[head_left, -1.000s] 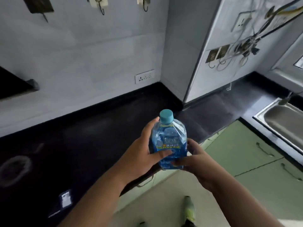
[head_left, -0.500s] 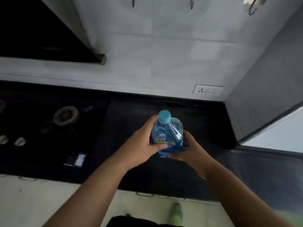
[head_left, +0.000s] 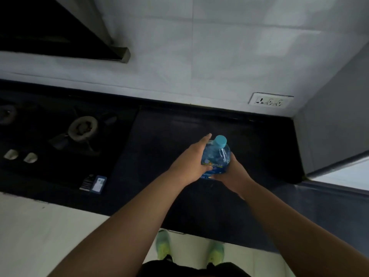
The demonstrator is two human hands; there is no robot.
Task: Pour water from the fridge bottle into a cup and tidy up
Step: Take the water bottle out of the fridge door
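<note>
A clear blue water bottle (head_left: 218, 156) with a light blue cap and a blue label stands upright between both of my hands, over the black countertop (head_left: 179, 132). My left hand (head_left: 191, 160) wraps its left side, fingers reaching up toward the cap. Under and around the bottle's lower right side sits my right hand (head_left: 232, 174). The cap is on. No cup is in view.
A gas stove (head_left: 60, 136) with a burner ring (head_left: 82, 127) and two knobs lies at the left. A small card (head_left: 97, 183) rests near the counter's front edge. A wall socket (head_left: 269, 100) sits at the back right; a hood hangs top left.
The view has swung left from the sink corner to the stove side. Both hands keep hold of the bottle and have carried it out over the black counter.
</note>
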